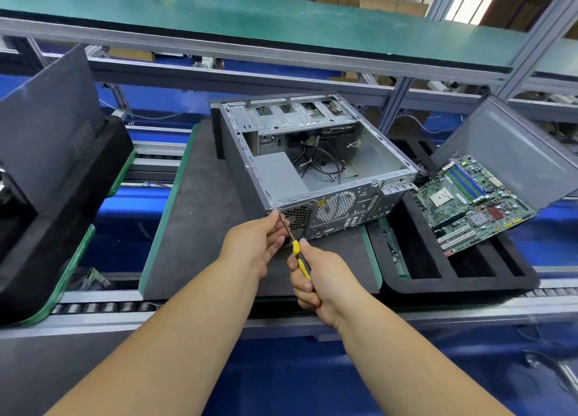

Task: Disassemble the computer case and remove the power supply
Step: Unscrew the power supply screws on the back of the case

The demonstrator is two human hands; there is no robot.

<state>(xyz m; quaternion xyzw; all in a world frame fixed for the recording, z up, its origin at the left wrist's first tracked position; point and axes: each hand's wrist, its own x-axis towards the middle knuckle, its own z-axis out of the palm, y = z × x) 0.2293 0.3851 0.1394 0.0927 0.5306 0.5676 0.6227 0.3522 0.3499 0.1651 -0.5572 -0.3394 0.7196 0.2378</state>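
Head view: computer case point(312, 162) is lying on its side on the grey mat point(194, 222), open top up, rear panel facing the person. Power supply point(278, 173) is sitting inside at the near-left corner, its vent grille point(297, 217) showing through the rear panel.

Right hand point(319, 281) is wrapping its fingers around the yellow-black screwdriver point(298, 254) handle. Shaft is running up and left, away from the person, tip meeting the rear panel at its upper-left corner, probably on a power supply screw; screw head itself too small to make out. Left hand point(256, 243) is pinching the shaft close to the tip, fingers curled on it, steadying it.

Key relation: screw is lying straight ahead of the tip along the tool's long axis, left hand nearer to it. Tool needs to stay square to the panel or it will likely slip.

Room: mat is open on the near side for both forearms. Motherboard point(472, 203) is resting in the black foam tray point(453, 275) to the right, well apart. Case edge just beside the left fingers.
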